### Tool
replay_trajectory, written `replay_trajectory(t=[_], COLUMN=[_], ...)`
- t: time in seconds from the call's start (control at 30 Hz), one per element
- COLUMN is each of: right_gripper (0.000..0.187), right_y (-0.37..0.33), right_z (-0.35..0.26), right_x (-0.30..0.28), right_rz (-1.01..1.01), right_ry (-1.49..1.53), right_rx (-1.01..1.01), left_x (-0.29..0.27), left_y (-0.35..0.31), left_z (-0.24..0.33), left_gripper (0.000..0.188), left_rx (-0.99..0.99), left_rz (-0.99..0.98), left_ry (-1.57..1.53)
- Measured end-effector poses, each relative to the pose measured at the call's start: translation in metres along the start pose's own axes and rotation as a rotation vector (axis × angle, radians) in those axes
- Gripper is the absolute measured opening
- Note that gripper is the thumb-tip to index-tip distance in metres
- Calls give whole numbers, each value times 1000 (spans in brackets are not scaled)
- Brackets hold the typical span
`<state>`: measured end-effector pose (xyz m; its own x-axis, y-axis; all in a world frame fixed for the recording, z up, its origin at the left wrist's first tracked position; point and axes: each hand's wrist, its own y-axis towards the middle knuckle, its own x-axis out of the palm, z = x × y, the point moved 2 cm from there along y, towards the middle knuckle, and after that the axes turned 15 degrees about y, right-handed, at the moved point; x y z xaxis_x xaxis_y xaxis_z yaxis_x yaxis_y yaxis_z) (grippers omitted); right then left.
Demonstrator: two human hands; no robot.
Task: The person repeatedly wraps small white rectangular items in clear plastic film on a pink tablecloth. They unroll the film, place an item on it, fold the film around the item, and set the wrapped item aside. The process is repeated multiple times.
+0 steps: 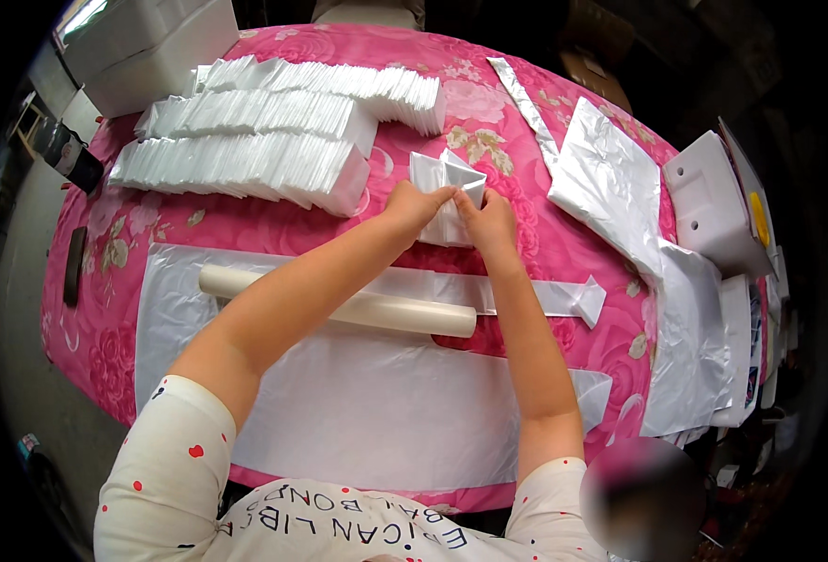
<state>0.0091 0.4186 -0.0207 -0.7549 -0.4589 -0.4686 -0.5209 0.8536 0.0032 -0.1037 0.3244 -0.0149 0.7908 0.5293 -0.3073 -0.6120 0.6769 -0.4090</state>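
Both my hands are at a folded white plastic sheet point(445, 225) just past the middle of the table. My left hand point(419, 204) pinches its left side with thumb and fingers. On the other side my right hand point(492, 225) is closed on the same sheet, thumb towards the left thumb. A pointed flap of the sheet stands up above the fingers. Under my forearms lies a cream-coloured tube point(404, 314), partly covered by the left one. It rests across a large, flat white plastic sheet point(386, 412) and beside a narrow plastic strip point(554, 298).
Three rows of folded white plastic pieces point(245, 169) stand at the far left, before a white foam box point(165, 61). More plastic sheeting point(606, 178) lies at right, near a white container point(709, 192). A dark bar point(74, 267) sits at the pink flowered tablecloth's point(104, 318) left edge.
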Motion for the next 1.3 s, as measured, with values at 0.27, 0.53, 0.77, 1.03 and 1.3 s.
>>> replay_trajectory(t=[0.27,0.53,0.77,1.03,1.3], right_gripper=[58,90,119,122,104], right_y=[-80,-236,-256,-254,-262], right_z=[-68,-42,-34,-19,-79], right_x=[-17,0,6,12,-18], right_rz=[-193,-461,-492,-500,-382], right_ry=[953,583,518,388,-209], right_rx=[-73,-307,-280,-288,-623], left_x=[-35,-46,-45,-40,-34], left_y=[-90,-204,-215,-213,-216], left_z=[7,-100,-115,-133,-139], left_gripper=[27,99,139,122,98], left_rx=[433,822,1008,985,957], left_rz=[-54,-62,-45,-75,84], left_ry=[-218,-20,126,320,518])
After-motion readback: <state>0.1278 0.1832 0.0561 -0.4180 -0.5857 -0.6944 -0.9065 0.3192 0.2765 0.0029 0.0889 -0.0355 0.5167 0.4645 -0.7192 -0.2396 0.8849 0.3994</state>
